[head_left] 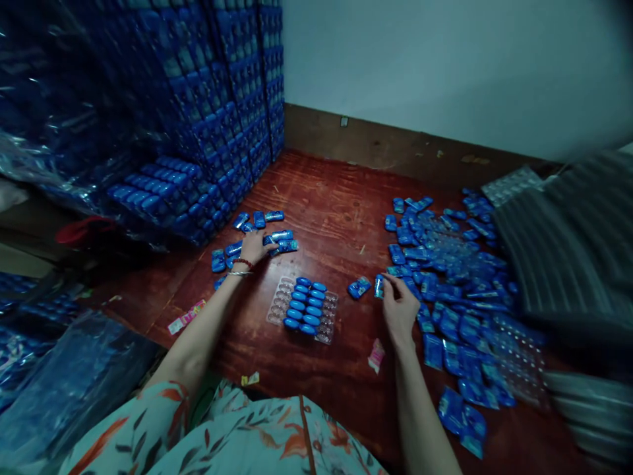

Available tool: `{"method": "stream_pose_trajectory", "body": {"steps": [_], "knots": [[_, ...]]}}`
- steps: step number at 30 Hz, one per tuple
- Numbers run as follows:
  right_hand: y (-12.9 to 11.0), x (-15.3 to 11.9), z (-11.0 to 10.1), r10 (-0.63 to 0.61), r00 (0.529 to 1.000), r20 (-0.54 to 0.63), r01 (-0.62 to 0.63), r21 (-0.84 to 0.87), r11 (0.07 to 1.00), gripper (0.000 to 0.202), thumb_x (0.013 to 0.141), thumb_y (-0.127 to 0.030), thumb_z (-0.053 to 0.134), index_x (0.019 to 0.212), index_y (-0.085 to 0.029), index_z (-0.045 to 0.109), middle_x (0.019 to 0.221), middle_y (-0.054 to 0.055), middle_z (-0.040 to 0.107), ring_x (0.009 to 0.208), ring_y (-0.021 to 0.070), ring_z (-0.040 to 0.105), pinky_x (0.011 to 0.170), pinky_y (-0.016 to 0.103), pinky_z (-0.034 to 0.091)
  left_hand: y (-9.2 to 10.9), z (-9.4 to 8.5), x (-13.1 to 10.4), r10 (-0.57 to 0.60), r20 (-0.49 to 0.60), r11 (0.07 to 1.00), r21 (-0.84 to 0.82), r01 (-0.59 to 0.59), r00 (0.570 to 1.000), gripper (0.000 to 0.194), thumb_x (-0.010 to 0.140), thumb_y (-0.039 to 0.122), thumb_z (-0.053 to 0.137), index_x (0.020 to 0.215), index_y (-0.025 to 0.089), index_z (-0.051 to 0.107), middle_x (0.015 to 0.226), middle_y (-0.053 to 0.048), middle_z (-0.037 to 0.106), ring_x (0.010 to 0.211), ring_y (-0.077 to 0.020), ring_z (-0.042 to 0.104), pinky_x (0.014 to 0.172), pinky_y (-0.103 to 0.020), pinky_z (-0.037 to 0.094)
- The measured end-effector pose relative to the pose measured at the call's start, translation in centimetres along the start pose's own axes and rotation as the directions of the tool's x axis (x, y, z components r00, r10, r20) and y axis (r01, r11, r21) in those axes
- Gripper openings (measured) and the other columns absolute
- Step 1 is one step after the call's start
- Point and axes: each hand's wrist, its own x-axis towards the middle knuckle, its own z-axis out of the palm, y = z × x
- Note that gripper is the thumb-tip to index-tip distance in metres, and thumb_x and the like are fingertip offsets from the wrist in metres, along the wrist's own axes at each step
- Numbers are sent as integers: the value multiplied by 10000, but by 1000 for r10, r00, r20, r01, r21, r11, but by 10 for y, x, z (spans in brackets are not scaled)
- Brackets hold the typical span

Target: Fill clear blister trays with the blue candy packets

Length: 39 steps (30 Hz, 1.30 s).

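Observation:
My left hand [254,248], with beads and a bangle at the wrist, is over a loose group of small glossy blue packets [234,249]. Its thumb and fingers close about the left end of a blue packet [279,235]; the fingertips are partly hidden. At the right, my right hand [399,305] pinches another small blue packet [378,286] just above the table. Between the hands lies a clear plastic blister tray [277,305], with two rows of smooth blue oval pieces [305,305] across its middle. Close to my right hand rests a blue packet pair [359,287].
Wrapped blue packs [217,125] rise in a tall stack at the left. A large heap of blue packets [445,277] covers the right side, with more clear trays [519,356] and stacked ridged plastic sheets [558,237]. Pink wrapper scraps [376,356] lie on the reddish table [326,198].

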Motion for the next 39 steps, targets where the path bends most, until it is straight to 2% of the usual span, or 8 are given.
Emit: {"method": "stream_pose_trajectory", "body": {"steps": [5,10,18,21,25,31,35,39], "knots": [[36,17,-18,21,1000,13,-19,-136,991,381,807,-393,452,991,-140,669,977,125,668,897,233,596,853,405,454,-6,4,0,66,131,992,94,-79,989,370,750,465,661,912,135,626,987,-143,598,980,-315,519,798,-373,390],[-1,19,17,-204,958,202,221,-68,973,296,886,-345,444,968,-174,671,926,89,660,890,210,571,838,369,453,-9,12,-22,131,74,989,54,-135,989,370,767,450,643,919,126,551,992,-131,575,980,-297,499,825,-396,368],[-100,61,159,-571,389,722,774,79,628,335,905,-207,463,1230,-198,544,1233,96,546,1061,218,486,849,337,431,3,5,-52,174,-24,914,-367,-171,984,222,838,318,532,980,156,479,890,-52,586,813,-180,561,751,-308,440],[-110,62,184,-528,296,796,840,47,541,368,912,-137,385,1259,-154,507,1233,143,532,1078,241,490,824,344,431,5,-9,-73,154,-55,893,-420,-163,987,218,842,310,530,1001,162,514,932,-58,612,844,-179,583,747,-299,463],[-100,62,165,-467,376,800,775,3,632,372,865,-120,432,1231,-118,502,1151,170,563,972,244,554,762,338,455,4,-17,-102,163,-82,861,-474,-182,983,233,845,352,561,992,171,557,887,-39,628,789,-165,597,702,-282,491],[-50,40,82,-213,894,393,74,340,937,379,814,-302,549,1171,-191,484,1053,56,593,900,179,593,798,328,504,5,4,-113,365,-192,800,-436,-412,911,151,905,254,482,1006,168,554,935,-61,597,876,-158,579,780,-290,487],[-24,-14,36,131,939,318,-282,496,821,373,771,-400,612,1073,-214,494,945,27,580,785,168,614,692,349,563,6,4,-105,493,-75,798,-359,-485,867,199,921,186,402,1049,169,554,988,-78,571,888,-150,573,769,-270,479],[-16,-65,23,244,946,212,-319,489,812,330,790,-383,604,1054,-211,504,940,38,583,773,167,623,683,349,577,8,-7,-96,616,105,783,-193,-592,781,256,904,121,355,1049,176,559,945,-68,562,842,-146,542,726,-255,455]]}}
